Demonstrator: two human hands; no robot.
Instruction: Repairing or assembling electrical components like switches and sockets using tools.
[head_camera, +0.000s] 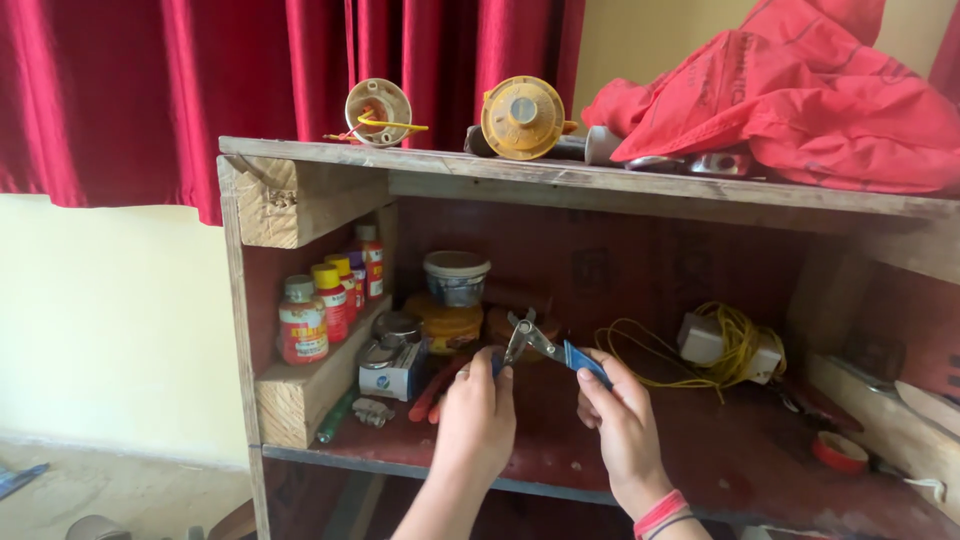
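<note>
Two hands meet in front of the middle shelf (560, 480) of a wooden rack. The left hand (475, 415) and the right hand (620, 420) share a pair of blue-handled pliers (545, 348), held in the air just above the shelf board. Right fingers (590, 385) are closed around one blue grip; left fingers (495, 368) pinch the other side near the joint, so both hands are shut on the tool and the metal nose points up and away, slightly parted.

Judging by its look, the tool is steel, stiff and fairly weighty for its size; the bare nose would be slick, while the sleeved handles give the surest hold.

Just beyond, to the left, lie a small box with round tins (390, 360) and a white tub (456, 277); a row of small bottles (325, 300) stands on a side ledge. To the right, a coil of yellow wire (730, 345) wraps a white block. Farther up, on top of the rack, sit two round fittings (522, 117) and a red cloth bag (800, 100), with red curtains (200, 90) behind.
</note>
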